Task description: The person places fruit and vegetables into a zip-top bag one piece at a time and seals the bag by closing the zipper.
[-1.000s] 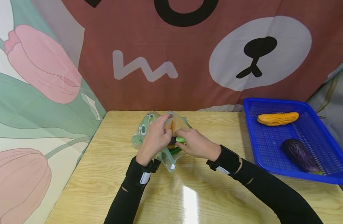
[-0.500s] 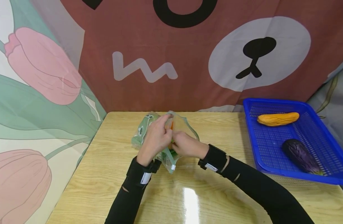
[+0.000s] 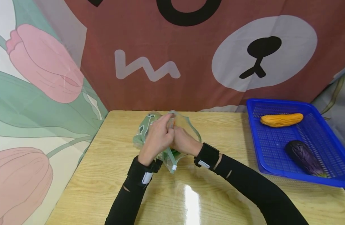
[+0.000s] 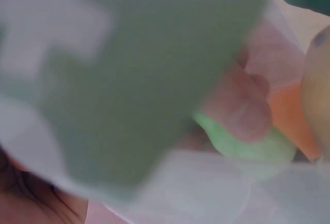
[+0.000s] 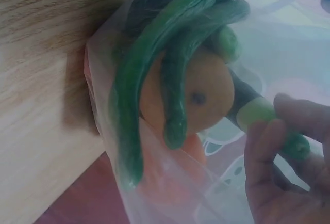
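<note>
My left hand (image 3: 158, 134) grips the upper edge of a clear zip bag (image 3: 142, 135) with a green and white cartoon print. My right hand (image 3: 185, 140) reaches into the bag's mouth, its fingertips hidden behind the left hand in the head view. In the right wrist view its fingers and thumb pinch the light green end of a dark vegetable (image 5: 255, 111), whose exact kind I cannot tell. Two long green cucumbers (image 5: 133, 105) show through the plastic, over a round tan vegetable (image 5: 214, 82). An orange piece (image 5: 172, 167) lies below them.
On the right of the wooden table (image 3: 104, 187) stands a blue plastic basket (image 3: 254, 137). It holds an orange-yellow, gourd-like vegetable (image 3: 282, 120) and a purple eggplant (image 3: 305, 157). A curtain printed with a bear (image 3: 149, 93) hangs behind the table.
My right hand has moved left and deeper into the bag, taking the dark vegetable with the light green end inside. The left hand keeps its grip on the bag's edge.
</note>
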The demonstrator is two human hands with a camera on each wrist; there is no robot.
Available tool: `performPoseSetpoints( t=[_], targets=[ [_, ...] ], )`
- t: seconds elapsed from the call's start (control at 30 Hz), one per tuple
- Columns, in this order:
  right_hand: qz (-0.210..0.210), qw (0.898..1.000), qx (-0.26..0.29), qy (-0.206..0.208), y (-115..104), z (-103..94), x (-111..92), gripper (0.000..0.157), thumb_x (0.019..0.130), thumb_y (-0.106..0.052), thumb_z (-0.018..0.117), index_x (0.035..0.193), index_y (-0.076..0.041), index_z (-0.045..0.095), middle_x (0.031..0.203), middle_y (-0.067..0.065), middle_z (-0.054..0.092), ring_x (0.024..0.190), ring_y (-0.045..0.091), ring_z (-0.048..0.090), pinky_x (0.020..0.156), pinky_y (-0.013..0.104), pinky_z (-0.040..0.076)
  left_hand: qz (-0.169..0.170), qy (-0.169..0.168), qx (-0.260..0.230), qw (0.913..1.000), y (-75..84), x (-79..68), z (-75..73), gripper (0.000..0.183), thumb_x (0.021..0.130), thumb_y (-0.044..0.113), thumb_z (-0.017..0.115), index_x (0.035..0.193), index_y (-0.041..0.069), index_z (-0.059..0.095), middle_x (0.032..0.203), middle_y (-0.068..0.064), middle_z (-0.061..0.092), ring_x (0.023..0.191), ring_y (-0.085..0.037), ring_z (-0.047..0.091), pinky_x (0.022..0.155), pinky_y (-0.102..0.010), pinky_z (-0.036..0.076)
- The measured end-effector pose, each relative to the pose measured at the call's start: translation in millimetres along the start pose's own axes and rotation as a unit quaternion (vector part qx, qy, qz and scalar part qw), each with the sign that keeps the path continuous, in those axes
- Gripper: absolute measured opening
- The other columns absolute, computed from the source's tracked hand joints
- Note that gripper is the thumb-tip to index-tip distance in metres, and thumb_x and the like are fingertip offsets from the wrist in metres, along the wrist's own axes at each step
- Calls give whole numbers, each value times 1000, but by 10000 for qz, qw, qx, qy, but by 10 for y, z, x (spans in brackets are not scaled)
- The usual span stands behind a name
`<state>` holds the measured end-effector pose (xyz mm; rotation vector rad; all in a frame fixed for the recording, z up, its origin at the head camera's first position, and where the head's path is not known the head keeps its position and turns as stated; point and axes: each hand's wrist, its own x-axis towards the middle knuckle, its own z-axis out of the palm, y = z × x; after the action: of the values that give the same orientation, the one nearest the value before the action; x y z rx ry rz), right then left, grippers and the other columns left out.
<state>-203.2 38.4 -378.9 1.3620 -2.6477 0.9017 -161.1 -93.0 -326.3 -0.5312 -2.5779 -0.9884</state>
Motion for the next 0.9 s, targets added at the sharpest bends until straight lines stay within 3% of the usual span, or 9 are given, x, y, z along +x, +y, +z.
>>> performPoseSetpoints(
  t=[0.13, 0.3, 0.4, 0.67, 0.77, 0.9],
  targets=[
    [198, 9996, 68, -213, -16, -5, -35, 25, 91, -8, 59, 115, -2, 55, 106, 7, 56, 92, 16, 56, 75, 28, 46, -56, -44, -35, 10000, 2, -6, 2, 47, 83, -3, 45, 127, 7, 56, 124, -8, 58, 76, -19, 53, 64, -32, 42],
    [309, 9988, -240, -283, -93, -152, -165, 42, 88, -17, 66, 127, -6, 55, 116, 7, 57, 91, 17, 58, 73, 29, 47, -160, -62, 1, 9999, -9, 7, -15, 48, 83, -3, 47, 129, 6, 55, 122, -8, 59, 54, -15, 39, 52, -29, 34],
    [184, 9988, -445, -85, -121, -311, -294, 38, 87, -19, 69, 122, -7, 60, 114, 6, 59, 87, 17, 59, 72, 30, 48, -161, -95, 38, 9998, -10, 21, -27, 48, 82, -3, 47, 129, 6, 55, 122, -8, 58, 47, -13, 31, 48, -27, 30],
    [199, 9923, -668, 1029, -37, -828, -664, 32, 82, -13, 73, 112, -8, 65, 103, 5, 62, 82, 17, 60, 66, 31, 50, -74, -19, 146, 9999, -13, 22, -28, 48, 79, -4, 48, 126, 4, 57, 123, -9, 59, 59, -17, 39, 57, -30, 34],
    [500, 9875, -752, 1292, 57, -995, -758, 31, 81, -13, 73, 111, -7, 66, 105, 7, 62, 83, 19, 61, 67, 34, 51, -93, -26, 90, 9999, -12, 13, -26, 50, 79, -5, 47, 127, 5, 56, 124, -8, 58, 59, -17, 38, 58, -30, 34],
    [1102, 9820, -953, 1199, 227, -1163, -859, 30, 84, -15, 70, 112, -6, 64, 107, 10, 60, 90, 24, 59, 70, 38, 50, -163, -73, 12, 9998, -11, 5, -25, 50, 80, -5, 46, 129, 6, 55, 125, -6, 57, 51, -14, 32, 53, -30, 32]
  ],
)
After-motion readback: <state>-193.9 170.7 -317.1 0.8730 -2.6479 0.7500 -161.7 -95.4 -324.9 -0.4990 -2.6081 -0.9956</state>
